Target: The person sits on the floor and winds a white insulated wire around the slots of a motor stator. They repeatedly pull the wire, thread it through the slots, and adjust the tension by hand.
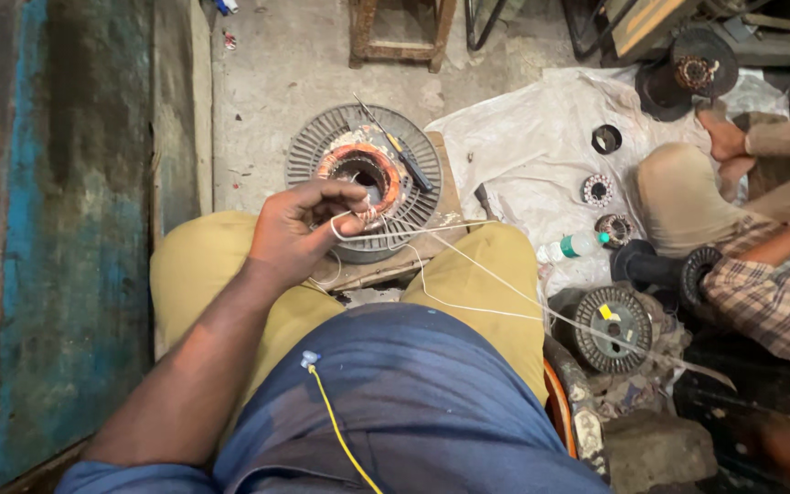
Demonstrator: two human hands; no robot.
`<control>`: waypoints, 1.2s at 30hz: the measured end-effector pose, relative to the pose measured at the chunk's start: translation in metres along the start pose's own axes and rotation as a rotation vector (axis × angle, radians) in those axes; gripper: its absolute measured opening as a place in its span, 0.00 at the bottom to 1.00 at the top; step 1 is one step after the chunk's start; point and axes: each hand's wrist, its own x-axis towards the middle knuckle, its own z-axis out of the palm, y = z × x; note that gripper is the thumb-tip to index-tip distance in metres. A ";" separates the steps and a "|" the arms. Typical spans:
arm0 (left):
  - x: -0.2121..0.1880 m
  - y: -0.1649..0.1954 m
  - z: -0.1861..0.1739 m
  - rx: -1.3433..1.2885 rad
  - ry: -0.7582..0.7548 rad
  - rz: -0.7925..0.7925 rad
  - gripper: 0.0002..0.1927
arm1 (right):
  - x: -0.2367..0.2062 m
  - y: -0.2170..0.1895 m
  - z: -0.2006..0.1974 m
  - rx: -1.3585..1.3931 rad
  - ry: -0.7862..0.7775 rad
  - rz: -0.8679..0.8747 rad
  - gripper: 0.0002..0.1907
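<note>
Head view shows me the left hand (308, 224) closed in a pinch on a thin white cord (468, 306), just in front of the round grey metal stator with copper-coloured windings (365, 174). The stator lies flat on a small wooden board (413, 261) between the knees, so its open bore faces up, within easy reach. The cord runs taut to the right, probably to keep tension. A dark-handled screwdriver (404, 155) rests across the stator. The right hand is outside the picture, so I cannot tell its state.
</note>
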 end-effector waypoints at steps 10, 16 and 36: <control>-0.037 0.039 0.012 0.393 -0.229 0.095 0.29 | 0.022 -0.200 -0.017 0.609 0.270 -0.620 0.13; -0.054 0.050 0.020 0.557 -0.208 0.170 0.31 | -0.053 -0.368 -0.032 0.852 -0.146 -0.791 0.17; -0.061 0.045 0.022 0.488 -0.200 0.157 0.30 | -0.095 -0.449 0.004 0.687 0.075 -1.210 0.07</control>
